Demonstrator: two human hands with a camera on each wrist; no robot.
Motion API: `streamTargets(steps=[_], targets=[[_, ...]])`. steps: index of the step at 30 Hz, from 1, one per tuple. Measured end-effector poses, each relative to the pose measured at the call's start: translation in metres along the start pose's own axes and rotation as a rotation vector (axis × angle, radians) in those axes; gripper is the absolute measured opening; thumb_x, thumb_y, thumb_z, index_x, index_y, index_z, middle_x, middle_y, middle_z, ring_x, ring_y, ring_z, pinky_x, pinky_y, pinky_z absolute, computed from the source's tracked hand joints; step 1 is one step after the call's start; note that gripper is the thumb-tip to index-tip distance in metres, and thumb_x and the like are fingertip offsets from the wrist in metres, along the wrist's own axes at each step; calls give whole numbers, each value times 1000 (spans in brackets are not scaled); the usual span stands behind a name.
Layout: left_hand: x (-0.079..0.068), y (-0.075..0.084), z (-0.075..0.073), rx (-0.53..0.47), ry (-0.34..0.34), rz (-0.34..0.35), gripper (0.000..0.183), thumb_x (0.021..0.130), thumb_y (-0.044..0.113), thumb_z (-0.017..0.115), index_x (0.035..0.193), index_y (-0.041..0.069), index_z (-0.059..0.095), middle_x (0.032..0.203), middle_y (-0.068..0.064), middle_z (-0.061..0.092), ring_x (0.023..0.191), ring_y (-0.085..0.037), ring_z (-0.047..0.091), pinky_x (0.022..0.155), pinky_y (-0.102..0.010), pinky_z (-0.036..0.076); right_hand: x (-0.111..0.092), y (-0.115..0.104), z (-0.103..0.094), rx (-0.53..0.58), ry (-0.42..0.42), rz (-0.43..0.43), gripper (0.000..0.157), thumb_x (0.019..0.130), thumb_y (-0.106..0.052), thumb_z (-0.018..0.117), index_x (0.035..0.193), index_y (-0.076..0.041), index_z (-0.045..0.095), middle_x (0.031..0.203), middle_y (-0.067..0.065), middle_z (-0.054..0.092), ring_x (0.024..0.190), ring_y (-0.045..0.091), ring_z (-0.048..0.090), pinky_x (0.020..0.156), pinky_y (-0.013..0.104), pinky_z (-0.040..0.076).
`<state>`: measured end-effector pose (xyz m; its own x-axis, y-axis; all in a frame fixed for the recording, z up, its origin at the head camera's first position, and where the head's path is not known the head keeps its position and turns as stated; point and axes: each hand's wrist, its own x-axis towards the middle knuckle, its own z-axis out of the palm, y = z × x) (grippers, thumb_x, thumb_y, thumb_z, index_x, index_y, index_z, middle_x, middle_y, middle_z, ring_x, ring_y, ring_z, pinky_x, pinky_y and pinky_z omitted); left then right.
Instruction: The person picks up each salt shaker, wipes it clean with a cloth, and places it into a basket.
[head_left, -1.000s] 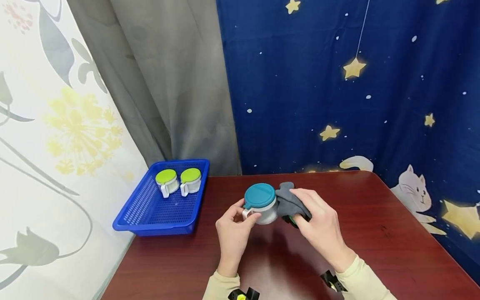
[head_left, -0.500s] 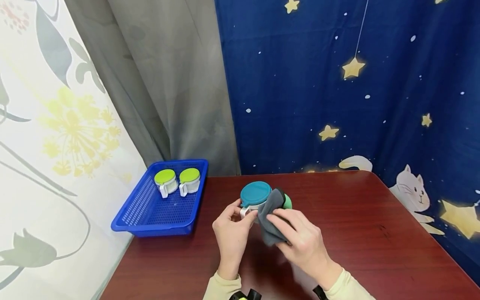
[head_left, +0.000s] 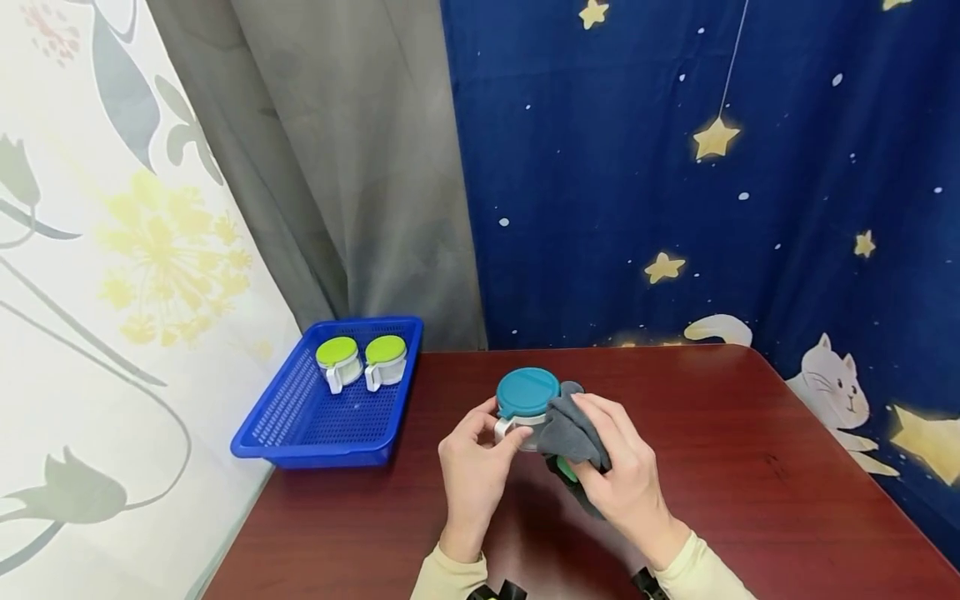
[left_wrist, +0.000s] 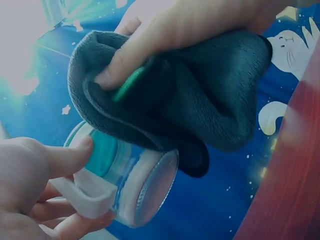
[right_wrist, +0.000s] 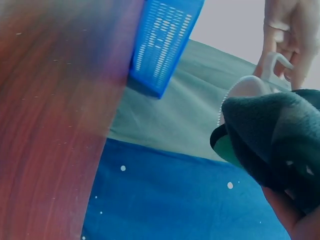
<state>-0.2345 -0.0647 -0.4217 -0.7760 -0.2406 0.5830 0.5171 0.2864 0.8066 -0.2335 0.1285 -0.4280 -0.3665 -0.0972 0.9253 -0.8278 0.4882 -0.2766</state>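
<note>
In the head view, a clear jar (head_left: 530, 442) with a teal lid (head_left: 528, 392) and a white handle is held up over the table. My left hand (head_left: 474, 467) pinches its white handle (left_wrist: 87, 192) between thumb and fingers. A dark grey cloth (head_left: 572, 432) with a green patch is bunched in my right hand (head_left: 626, 471) and pressed against the jar's right side. The left wrist view shows the right thumb tucked into a fold of the cloth (left_wrist: 215, 95), which covers part of the jar. From the right wrist, the cloth (right_wrist: 275, 135) hides most of the jar.
A blue perforated basket (head_left: 322, 454) stands at the table's left. Inside it are two jars with lime-green lids, one green-lidded jar (head_left: 339, 362) beside another green-lidded jar (head_left: 386, 360). The dark red table (head_left: 750, 467) ends at grey and starry blue curtains (head_left: 637, 167).
The right hand swept the cloth left across the jar's front, then back to its right side. The left hand keeps hold of the handle; the head view shifted slightly.
</note>
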Motion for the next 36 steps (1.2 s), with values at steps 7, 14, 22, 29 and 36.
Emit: streamTargets(steps=[7, 14, 22, 29, 36], targets=[[-1, 0, 2, 39, -32, 37, 31, 72, 28, 93, 71, 17, 64, 119, 3, 71, 84, -10, 71, 61, -27, 58, 11, -1, -11, 4, 6, 41, 52, 76, 3, 76, 127, -3, 67, 122, 15, 65, 109, 27, 66, 101, 21, 44], [-5, 1, 7, 70, -54, 76, 29, 70, 22, 94, 72, 17, 65, 118, 1, 71, 98, -14, 71, 65, -26, 58, 39, -10, -29, -94, -2, -61, 58, 69, 14, 63, 123, -7, 71, 123, 12, 67, 108, 27, 65, 99, 21, 46], [-9, 4, 13, 70, -51, 138, 26, 72, 2, 86, 70, 16, 65, 118, -2, 72, 96, -17, 72, 65, -24, 58, 37, -20, -27, -227, -239, -232, 62, 75, 7, 51, 129, -16, 70, 131, 6, 64, 114, 28, 62, 73, 42, 59], [-8, 4, 6, 54, -41, 80, 27, 71, 15, 93, 70, 16, 66, 118, 0, 72, 99, -16, 71, 67, -27, 59, 36, -5, -30, -272, -238, -223, 61, 78, 9, 52, 130, -18, 69, 132, 4, 64, 114, 27, 62, 71, 44, 59], [-5, 6, -1, -17, -28, 12, 29, 70, 27, 94, 72, 16, 67, 117, 6, 71, 101, -13, 70, 68, -30, 59, 35, 26, -41, -373, -299, -65, 64, 77, 10, 60, 132, -21, 67, 136, 3, 61, 119, 24, 58, 65, 45, 59]])
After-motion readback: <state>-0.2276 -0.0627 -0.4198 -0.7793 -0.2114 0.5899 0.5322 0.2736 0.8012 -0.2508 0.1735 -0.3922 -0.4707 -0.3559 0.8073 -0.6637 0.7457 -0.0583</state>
